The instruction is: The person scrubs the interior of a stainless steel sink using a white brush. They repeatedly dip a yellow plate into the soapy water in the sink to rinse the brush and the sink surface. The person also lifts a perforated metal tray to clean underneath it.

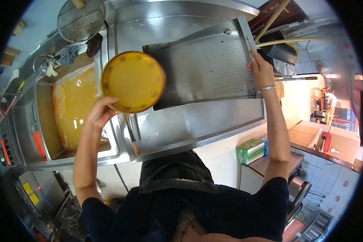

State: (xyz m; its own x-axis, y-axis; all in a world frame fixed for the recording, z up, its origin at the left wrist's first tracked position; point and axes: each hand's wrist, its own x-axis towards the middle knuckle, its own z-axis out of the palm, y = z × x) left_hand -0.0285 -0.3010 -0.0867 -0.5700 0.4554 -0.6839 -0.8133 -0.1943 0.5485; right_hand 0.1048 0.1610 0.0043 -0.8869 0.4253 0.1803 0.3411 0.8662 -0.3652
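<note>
My left hand [102, 110] grips the near left rim of a round yellow dish [133, 81] with a brown edge and dark marks around its border. The dish is over the left end of a partly perforated stainless steel tray [184, 69], hiding some of it. My right hand [261, 68] is shut on the raised flange at the tray's right end. Under the tray lies a stainless steel counter [205, 118]. Left of the dish, a steel basin [45, 121] holds yellow-brown liquid [78, 106]; whether the dish itself holds liquid I cannot tell.
A mesh skimmer [81, 22] stands at the upper left, near a metal scouring pad [68, 56]. Long handles [133, 131] stick out below the dish. Wooden poles [272, 21] lean behind the tray. Green boxes [251, 151] sit to the right. Another person [331, 104] is far off.
</note>
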